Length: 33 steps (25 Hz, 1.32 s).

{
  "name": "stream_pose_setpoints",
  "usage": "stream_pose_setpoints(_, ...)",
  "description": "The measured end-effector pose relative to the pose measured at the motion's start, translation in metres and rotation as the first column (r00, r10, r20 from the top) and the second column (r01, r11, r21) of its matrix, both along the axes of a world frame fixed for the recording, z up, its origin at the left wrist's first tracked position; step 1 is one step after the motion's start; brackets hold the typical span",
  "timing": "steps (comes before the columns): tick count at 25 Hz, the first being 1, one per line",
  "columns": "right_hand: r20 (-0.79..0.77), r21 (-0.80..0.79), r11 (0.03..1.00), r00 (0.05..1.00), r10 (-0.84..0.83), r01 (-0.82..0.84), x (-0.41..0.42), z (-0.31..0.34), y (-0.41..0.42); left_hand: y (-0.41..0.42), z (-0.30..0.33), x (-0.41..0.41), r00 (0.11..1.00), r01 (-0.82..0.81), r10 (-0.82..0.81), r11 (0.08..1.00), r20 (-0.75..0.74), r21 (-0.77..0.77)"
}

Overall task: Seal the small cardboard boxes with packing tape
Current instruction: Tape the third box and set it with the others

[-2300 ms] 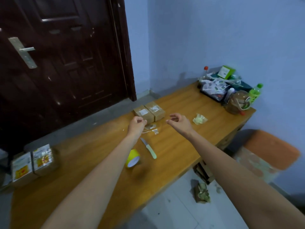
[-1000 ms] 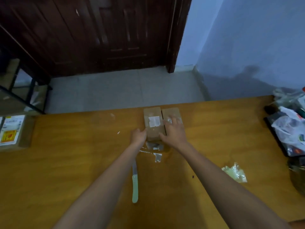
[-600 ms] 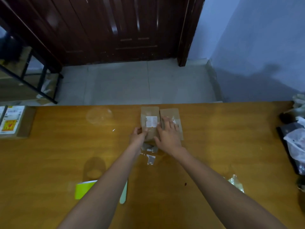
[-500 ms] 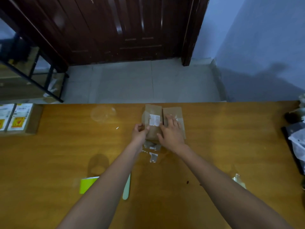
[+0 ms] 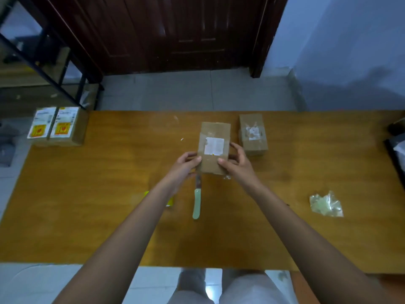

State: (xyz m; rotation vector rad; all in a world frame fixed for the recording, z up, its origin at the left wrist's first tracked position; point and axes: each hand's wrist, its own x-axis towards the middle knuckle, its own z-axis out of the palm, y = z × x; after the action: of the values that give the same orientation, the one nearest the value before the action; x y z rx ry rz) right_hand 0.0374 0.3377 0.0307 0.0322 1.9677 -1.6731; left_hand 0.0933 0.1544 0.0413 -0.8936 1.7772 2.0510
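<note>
I hold a small cardboard box up over the middle of the wooden table, its top face turned toward me with a white label stuck on it and clear tape across the cardboard. My left hand grips its lower left edge, thumb on the top face and fingers curled under the side. My right hand grips the lower right edge the same way, thumb pressed on the face near the corner, fingers wrapped round the right side.

A second small cardboard box lies on the table just to the right of the one I hold, apart from it, with a torn white label under crinkled tape.

Below my hands a knife with a pale green handle lies on the table, its blade pointing up toward the held box and partly hidden behind it. A yellow roll of tape peeks out from behind my left forearm, mostly covered. A small scrap of clear tape sits just under the box's lower right corner.

A crumpled wad of clear plastic lies well off to the right. At the table's far left corner sit two larger labelled parcels side by side, touching.
</note>
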Motion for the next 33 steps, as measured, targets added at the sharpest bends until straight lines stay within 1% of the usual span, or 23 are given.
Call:
stream_pose_setpoints(1, 0.017, -0.002, 1.000, 1.000, -0.025, 0.025, 0.014, -0.007, -0.001, -0.011, -0.003, 0.013, 1.000, 0.020, -0.021, 0.994, -0.015, -0.105)
stream_pose_setpoints(3, 0.042, 0.020, 0.997, 0.997, -0.070, 0.070, 0.037, -0.016, 0.001, -0.036, -0.013, 0.039, 0.998, -0.009, -0.011, 0.947, -0.061, -0.322)
stream_pose_setpoints(4, 0.048, 0.042, 0.996, 0.995, -0.084, 0.082, 0.050, -0.020, -0.001, -0.050, -0.020, 0.053, 0.997, -0.011, -0.025, 0.897, -0.076, -0.443)
stream_pose_setpoints(6, 0.046, 0.082, 0.992, 0.994, -0.100, 0.096, 0.075, -0.026, -0.003, -0.075, -0.036, 0.082, 0.993, 0.039, -0.102, 0.752, -0.057, -0.658)
stream_pose_setpoints(8, 0.048, 0.116, 0.987, 0.991, -0.121, 0.115, 0.095, -0.031, -0.004, -0.090, -0.050, 0.105, 0.980, 0.133, -0.198, 0.647, 0.004, -0.751)
stream_pose_setpoints(10, 0.072, 0.167, 0.974, 0.983, -0.166, 0.152, 0.108, -0.034, 0.002, -0.095, -0.060, 0.119, 0.948, 0.264, -0.303, 0.591, 0.094, -0.762)
stream_pose_setpoints(12, 0.091, 0.225, 0.958, 0.975, -0.201, 0.177, 0.114, -0.038, 0.012, -0.098, -0.069, 0.126, 0.910, 0.351, -0.391, 0.558, 0.134, -0.752)
stream_pose_setpoints(14, 0.101, 0.288, 0.943, 0.974, -0.205, 0.169, 0.115, -0.041, 0.022, -0.102, -0.075, 0.128, 0.896, 0.363, -0.428, 0.553, 0.118, -0.750)
stream_pose_setpoints(16, 0.097, 0.379, 0.917, 0.980, -0.174, 0.126, 0.113, -0.045, 0.028, -0.107, -0.076, 0.126, 0.904, 0.338, -0.416, 0.548, 0.101, -0.765)
stream_pose_setpoints(18, -0.010, 0.528, 0.844, 0.994, -0.111, 0.100, 0.111, -0.048, 0.028, -0.109, -0.075, 0.125, 0.909, 0.325, -0.405, 0.548, 0.095, -0.770)
stream_pose_setpoints(20, -0.158, 0.620, 0.774, 0.987, -0.036, 0.128, 0.112, -0.046, 0.018, -0.108, -0.074, 0.124, 0.909, 0.329, -0.403, 0.544, 0.104, -0.772)
stream_pose_setpoints(22, -0.280, 0.651, 0.739, 0.960, 0.022, 0.173, 0.112, -0.039, 0.004, -0.106, -0.075, 0.125, 0.907, 0.339, -0.404, 0.533, 0.119, -0.775)
stream_pose_setpoints(23, -0.308, 0.659, 0.731, 0.950, 0.052, 0.174, 0.111, -0.037, -0.001, -0.105, -0.075, 0.125, 0.906, 0.346, -0.402, 0.522, 0.132, -0.780)
stream_pose_setpoints(25, -0.281, 0.688, 0.716, 0.953, 0.113, 0.118, 0.107, -0.035, -0.006, -0.104, -0.076, 0.123, 0.906, 0.355, -0.392, 0.493, 0.161, -0.794)
stream_pose_setpoints(28, -0.253, 0.733, 0.679, 0.942, 0.219, 0.039, 0.103, -0.038, -0.002, -0.105, -0.078, 0.121, 0.897, 0.383, -0.396, 0.478, 0.195, -0.790)
stream_pose_setpoints(30, -0.239, 0.749, 0.662, 0.937, 0.255, 0.011, 0.100, -0.037, 0.000, -0.106, -0.074, 0.120, 0.884, 0.404, -0.420, 0.469, 0.205, -0.785)
stream_pose_setpoints(32, -0.267, 0.764, 0.645, 0.925, 0.271, 0.031, 0.099, -0.030, -0.007, -0.108, -0.070, 0.118, 0.868, 0.426, -0.451, 0.460, 0.209, -0.779)
stream_pose_setpoints(33, -0.304, 0.756, 0.654, 0.901, 0.311, 0.029, 0.101, -0.025, -0.017, -0.109, -0.067, 0.118, 0.862, 0.425, -0.466, 0.454, 0.198, -0.783)
